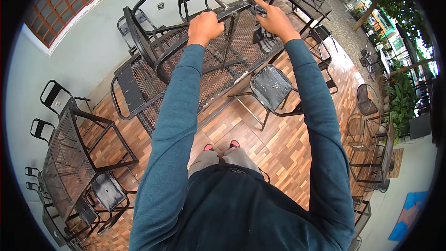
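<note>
A black metal chair (160, 60) lies tipped over on a brown mesh-topped table (237, 42), its paint worn pale along some bars. My left hand (204, 27) is closed around one of the chair's bars. To its right, my right hand (275, 18) is at the bar's far part, index finger stretched out along it. Its other fingers curl round a small dark grey object (260, 10) whose kind I cannot make out. A black-and-white checked cloth (267, 41) rests on the mesh just below my right hand.
A worn black chair (272, 86) stands on the wood-patterned floor by the table's near edge. Another mesh table (69, 158) with several chairs is at the left. More chairs and tables line the right side. A pale wall (97, 42) with a barred window rises beyond.
</note>
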The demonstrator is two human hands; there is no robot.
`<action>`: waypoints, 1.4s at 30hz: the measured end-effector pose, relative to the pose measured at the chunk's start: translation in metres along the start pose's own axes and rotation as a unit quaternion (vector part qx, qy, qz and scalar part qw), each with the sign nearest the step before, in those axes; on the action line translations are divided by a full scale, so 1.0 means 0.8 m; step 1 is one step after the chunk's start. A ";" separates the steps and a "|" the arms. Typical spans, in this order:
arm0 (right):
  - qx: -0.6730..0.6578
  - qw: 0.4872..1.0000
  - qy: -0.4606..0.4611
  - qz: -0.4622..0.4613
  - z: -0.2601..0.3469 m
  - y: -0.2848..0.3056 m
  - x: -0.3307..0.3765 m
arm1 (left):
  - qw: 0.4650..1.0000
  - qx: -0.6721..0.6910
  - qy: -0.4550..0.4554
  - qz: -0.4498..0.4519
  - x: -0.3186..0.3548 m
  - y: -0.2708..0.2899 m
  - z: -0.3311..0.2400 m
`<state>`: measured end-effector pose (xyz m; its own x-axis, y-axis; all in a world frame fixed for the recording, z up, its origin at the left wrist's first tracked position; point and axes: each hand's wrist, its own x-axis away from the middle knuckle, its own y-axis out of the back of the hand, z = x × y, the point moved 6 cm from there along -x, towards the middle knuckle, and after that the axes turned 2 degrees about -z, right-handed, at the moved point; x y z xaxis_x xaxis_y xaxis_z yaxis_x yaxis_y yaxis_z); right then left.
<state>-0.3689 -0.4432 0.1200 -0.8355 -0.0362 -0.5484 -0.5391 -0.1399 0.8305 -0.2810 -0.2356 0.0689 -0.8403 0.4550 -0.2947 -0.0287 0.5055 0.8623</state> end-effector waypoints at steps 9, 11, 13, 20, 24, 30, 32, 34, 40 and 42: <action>0.055 0.997 -0.054 0.008 0.020 0.002 0.007 | 0.999 0.008 -0.027 -0.033 -0.002 -0.001 0.005; 0.081 0.996 -0.034 0.008 0.019 0.013 0.006 | 0.999 0.011 -0.026 -0.033 -0.004 -0.001 0.003; 0.084 0.996 -0.037 -0.010 0.016 0.011 0.010 | 0.999 0.013 -0.029 -0.029 -0.004 -0.001 0.002; 0.128 0.992 -0.005 0.006 0.032 0.004 0.012 | 1.000 0.015 -0.019 -0.017 -0.002 0.000 0.002; 0.109 0.993 -0.037 -0.016 0.031 0.006 0.008 | 1.000 0.013 -0.015 -0.016 -0.003 0.000 0.003; 0.094 0.995 -0.044 0.002 0.037 -0.006 0.006 | 1.000 0.012 -0.020 -0.015 -0.004 -0.003 0.004; 0.111 0.993 -0.036 0.006 0.031 -0.005 0.001 | 1.000 0.008 -0.023 -0.017 -0.009 0.000 0.003; 0.108 0.993 -0.047 -0.015 0.030 -0.005 0.004 | 1.000 0.005 -0.026 -0.018 -0.007 -0.001 0.005; 0.080 0.995 -0.063 -0.020 0.046 -0.005 0.016 | 1.000 -0.006 -0.002 -0.013 0.000 0.003 0.001; 0.084 0.994 -0.063 -0.009 0.046 -0.005 0.010 | 1.000 -0.010 0.004 -0.015 0.001 0.004 -0.003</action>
<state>-0.3777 -0.4068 0.1159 -0.8265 0.0911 -0.5555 -0.5555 0.0273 0.8311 -0.2828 -0.2355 0.0725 -0.8430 0.4338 -0.3181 -0.0657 0.5040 0.8612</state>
